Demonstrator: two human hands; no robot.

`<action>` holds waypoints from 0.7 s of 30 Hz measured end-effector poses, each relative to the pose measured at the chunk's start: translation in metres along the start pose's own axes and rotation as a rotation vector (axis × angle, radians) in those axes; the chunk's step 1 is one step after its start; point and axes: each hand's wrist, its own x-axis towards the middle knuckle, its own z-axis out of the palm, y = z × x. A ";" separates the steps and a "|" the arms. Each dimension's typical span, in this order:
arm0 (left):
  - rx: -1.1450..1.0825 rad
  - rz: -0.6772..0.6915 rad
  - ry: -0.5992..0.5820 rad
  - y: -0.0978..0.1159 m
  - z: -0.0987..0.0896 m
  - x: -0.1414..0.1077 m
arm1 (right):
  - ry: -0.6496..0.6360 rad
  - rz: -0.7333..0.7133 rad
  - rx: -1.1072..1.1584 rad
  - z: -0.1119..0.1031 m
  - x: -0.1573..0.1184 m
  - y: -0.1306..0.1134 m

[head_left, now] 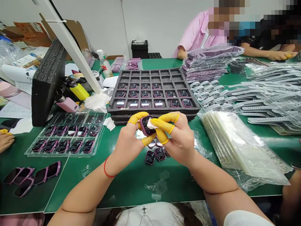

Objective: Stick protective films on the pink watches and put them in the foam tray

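Note:
A smartwatch case (145, 125) with a purple frame and dark screen is held up over the green table. My left hand (129, 138) grips its edges between thumb and finger, yellow finger cots on the tips. In my right hand (180, 138), also in yellow finger cots, a small white cloth (150, 123) is pinched against the watch's screen. Below my hands several more watch cases (160, 154) lie on the table, partly hidden. Just beyond stands a black foam tray (152, 110) with watch cases in many of its compartments.
At left are a clear plastic tray (67, 151) of watch cases and loose purple cases (40, 176). White straps (263, 97), clear plastic sleeves (237, 144) and bagged purple stacks (207, 62) fill the right. A white post (72, 47) rises at left. Co-workers sit nearby.

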 end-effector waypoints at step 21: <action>-0.199 -0.073 0.033 -0.005 -0.007 0.011 | -0.149 -0.167 0.040 -0.001 -0.009 -0.010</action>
